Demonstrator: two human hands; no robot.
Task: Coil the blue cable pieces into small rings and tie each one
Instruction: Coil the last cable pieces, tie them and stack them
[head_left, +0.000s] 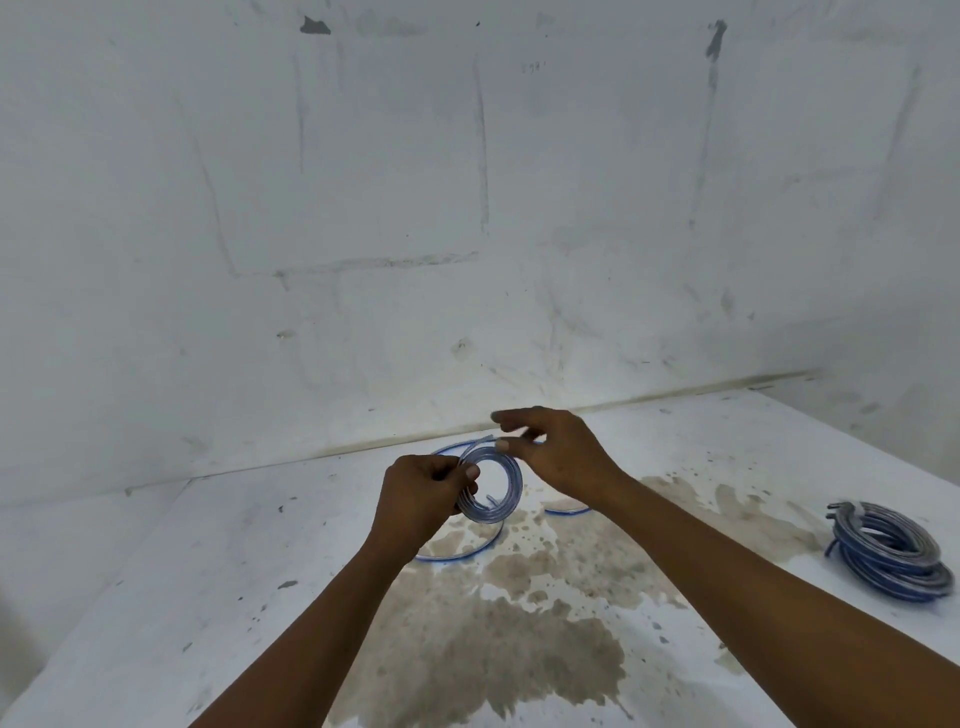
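Note:
A small ring of clear blue-striped cable (493, 483) is held above the white table. My left hand (421, 493) grips the ring's left side, thumb over the turns. My right hand (550, 457) is at the ring's upper right, thumb and fingers extended by the cable; whether it pinches the cable I cannot tell. A loose length of the same cable (457, 551) trails down onto the table below the ring, and another bit (566, 512) shows under my right wrist. A pile of coiled blue cable rings (888, 556) lies at the right.
The white table (208, 571) has a large brown stain (519, 623) in front of me. A scuffed white wall (467, 208) rises just behind the table's far edge. The table's right corner ends near the pile of coils.

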